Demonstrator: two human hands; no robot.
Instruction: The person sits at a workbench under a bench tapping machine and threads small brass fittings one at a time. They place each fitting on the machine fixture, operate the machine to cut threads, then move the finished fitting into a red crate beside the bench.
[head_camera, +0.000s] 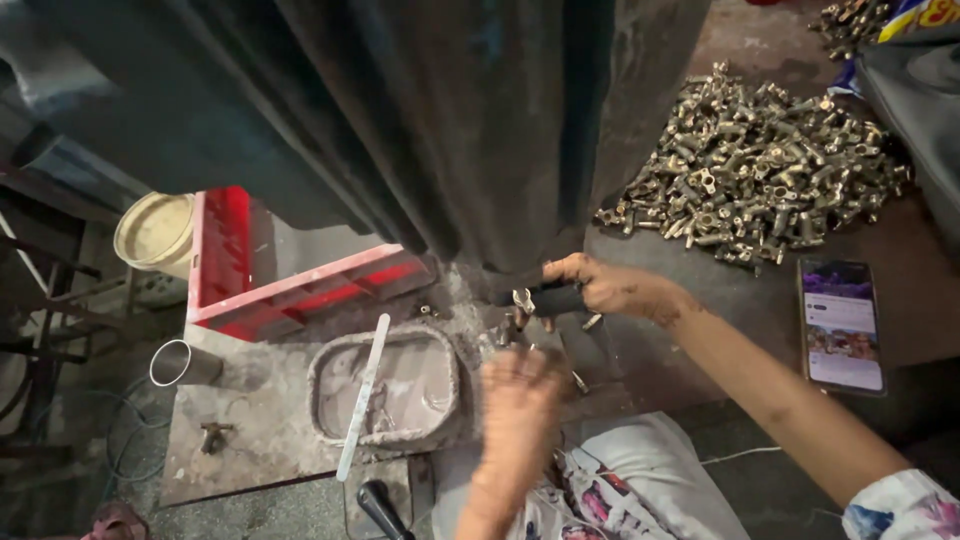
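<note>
Brass fitting (523, 300) sits just ahead of our right hand (600, 285), fingers closed round a black handle (555, 298) to steady it; left hand (520, 390) blurred below, grip unclear.

Right hand (600, 285) at far centre, arm stretched in from the near right corner, forearm bare, patterned sleeve at the elbow. Fingers (562, 272) curled shut around a dark grip, knuckles up, skin grimy. Left hand (520, 392) nearer, just left of the right one, rising from the near edge, back of hand toward the camera (blurred, finger pose unclear). The two hands are close but apart.
</note>
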